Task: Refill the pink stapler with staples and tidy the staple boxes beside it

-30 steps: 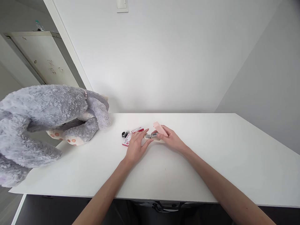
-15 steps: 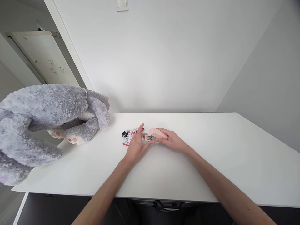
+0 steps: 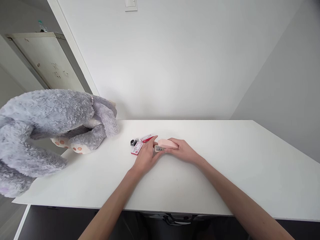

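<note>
A pale pink stapler [image 3: 167, 143] rests on or just above the white table, its front end pointing left. My right hand [image 3: 183, 150] wraps round its rear part, the thumb along the near side and the fingers over the far side. At the front, a light-coloured base with a small dark patterned patch shows below the pink top. My left hand [image 3: 146, 156] holds this front end, with the thumb at the near edge and the fingers at the far edge; the exact contact is partly hidden. Beside the left hand lie two red-and-white staple boxes [image 3: 137, 148].
A small black object [image 3: 134, 142], perhaps a staple remover, lies by the boxes. A large grey plush toy [image 3: 55, 110] covers the left end of the table [image 3: 212, 186]. Behind stands a white wall [image 3: 175, 66] with a switch; a metal cabinet [image 3: 45, 60] is at far left.
The stapler's pink top has tipped down to a flatter angle and shifted slightly left. My left index finger has lowered to the right, uncovering more of the far staple box.
</note>
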{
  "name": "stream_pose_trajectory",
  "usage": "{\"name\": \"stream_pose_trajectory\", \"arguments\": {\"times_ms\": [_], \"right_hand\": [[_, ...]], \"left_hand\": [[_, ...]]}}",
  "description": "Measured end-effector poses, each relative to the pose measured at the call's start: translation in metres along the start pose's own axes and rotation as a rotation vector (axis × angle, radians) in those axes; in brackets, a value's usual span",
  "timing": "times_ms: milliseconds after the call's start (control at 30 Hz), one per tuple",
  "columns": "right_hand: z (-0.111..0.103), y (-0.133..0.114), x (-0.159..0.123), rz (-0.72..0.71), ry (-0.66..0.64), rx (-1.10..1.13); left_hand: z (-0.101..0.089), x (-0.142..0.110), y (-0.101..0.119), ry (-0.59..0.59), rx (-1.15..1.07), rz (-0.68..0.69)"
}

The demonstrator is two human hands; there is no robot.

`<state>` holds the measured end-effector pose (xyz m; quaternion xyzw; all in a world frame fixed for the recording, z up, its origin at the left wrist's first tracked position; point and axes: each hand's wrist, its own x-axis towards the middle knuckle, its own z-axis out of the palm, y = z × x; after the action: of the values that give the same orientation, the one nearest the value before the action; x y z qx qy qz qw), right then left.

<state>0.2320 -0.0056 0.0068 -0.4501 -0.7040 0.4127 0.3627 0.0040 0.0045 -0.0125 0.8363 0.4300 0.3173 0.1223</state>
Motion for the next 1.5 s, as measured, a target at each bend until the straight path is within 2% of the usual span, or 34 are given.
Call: {"name": "stream_pose_trajectory", "arguments": {"times_ms": [300, 533, 767, 833, 933, 1133, 1300, 1400, 1500], "right_hand": [[0.003, 0.004, 0.0, -0.057, -0.029, -0.025], [0.004, 0.007, 0.002, -0.039, -0.058, -0.044], [0.002, 0.005, 0.0, -0.044, -0.073, 0.002], [-0.001, 0.007, 0.0, -0.037, -0.036, 0.006], [-0.005, 0.014, 0.003, 0.003, 0.099, 0.002], [-0.01, 0.037, 0.012, 0.127, 0.347, -0.055], [-0.01, 0.046, 0.014, 0.095, 0.393, -0.146], [-0.009, 0.049, 0.015, 0.058, 0.398, -0.186], [-0.008, 0.051, 0.015, 0.046, 0.394, -0.202]], "left_hand": [[0.001, -0.001, 0.0, 0.001, -0.014, 0.021], [-0.004, -0.003, 0.007, 0.016, -0.049, 0.083], [-0.007, 0.001, 0.012, 0.044, 0.018, 0.248], [-0.005, 0.002, 0.009, 0.088, 0.036, 0.269], [-0.001, 0.003, 0.005, 0.192, 0.095, 0.265], [0.0, 0.005, 0.001, 0.374, 0.179, 0.102], [-0.003, 0.005, -0.001, 0.452, 0.298, 0.053], [-0.004, 0.004, 0.004, 0.474, 0.325, 0.122], [-0.003, 0.002, 0.013, 0.418, 0.302, 0.302]]}}
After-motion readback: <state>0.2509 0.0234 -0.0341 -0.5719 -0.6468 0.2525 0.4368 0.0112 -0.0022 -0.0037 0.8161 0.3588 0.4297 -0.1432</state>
